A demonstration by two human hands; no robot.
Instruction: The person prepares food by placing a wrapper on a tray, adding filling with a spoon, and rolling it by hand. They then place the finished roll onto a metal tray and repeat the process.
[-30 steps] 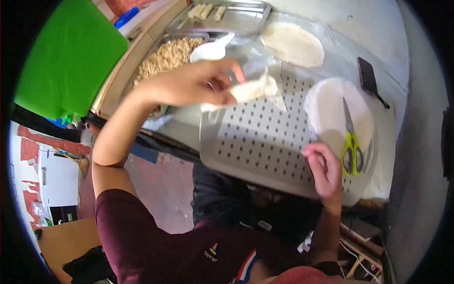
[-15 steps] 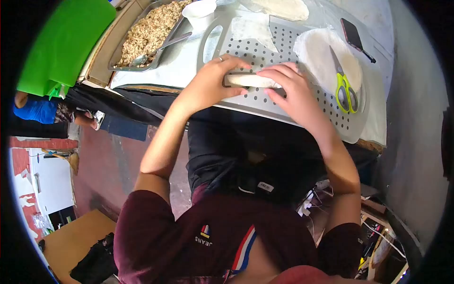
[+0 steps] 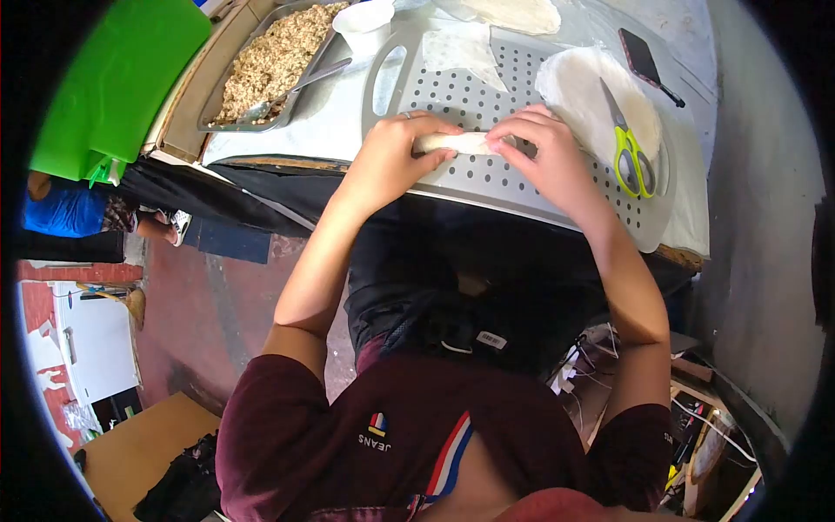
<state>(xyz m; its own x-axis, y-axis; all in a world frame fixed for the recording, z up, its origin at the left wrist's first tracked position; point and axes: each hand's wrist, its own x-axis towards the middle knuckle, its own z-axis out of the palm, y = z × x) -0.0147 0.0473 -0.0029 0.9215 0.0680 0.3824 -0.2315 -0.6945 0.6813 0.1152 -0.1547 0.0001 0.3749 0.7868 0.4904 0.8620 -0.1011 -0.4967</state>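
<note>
A pale, thin-wrapped spring roll (image 3: 463, 143) lies crosswise between my hands, low over the grey perforated board (image 3: 448, 179). My left hand (image 3: 396, 155) pinches its left end between thumb and fingers. At the other end, the thumb and fingertips of my right hand (image 3: 546, 150) close on the roll. Right of that hand, a stack of round white wrappers (image 3: 574, 83) rests on the board, with green-handled scissors (image 3: 628, 148) lying on top. Beyond the roll is a torn piece of wrapper (image 3: 457, 50).
A metal tray (image 3: 205, 117) of chopped filling (image 3: 270, 65) with a spoon (image 3: 300, 87) stands at the left, beside a white cup (image 3: 365, 26). A phone (image 3: 639, 56) and a pen lie at the back right. Far left, part of another person (image 3: 65, 209) shows near a green sheet.
Both hands have drawn their thumbs and fingers closer onto the roll's ends. My right hand's fingers, which lay over the roll, now pinch its end. The view has shifted slightly.
</note>
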